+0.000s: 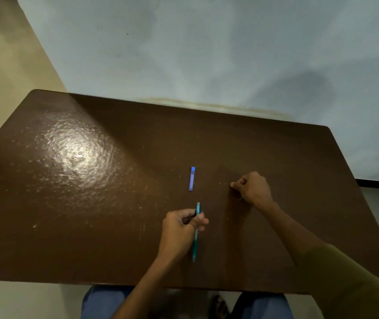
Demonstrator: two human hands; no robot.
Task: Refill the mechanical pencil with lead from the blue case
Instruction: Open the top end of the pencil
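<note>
A teal mechanical pencil is gripped in my left hand over the brown table, its upper end pointing away from me and its tip toward me. The blue lead case lies flat on the table just beyond the pencil, touched by neither hand. My right hand rests on the table to the right of the case, fingers curled and pinched together. Whether something small sits between those fingertips is too small to tell.
The table's far edge meets a pale blue-grey wall. A bright glare patch lies on the left of the tabletop. My knees in blue trousers show below the near edge.
</note>
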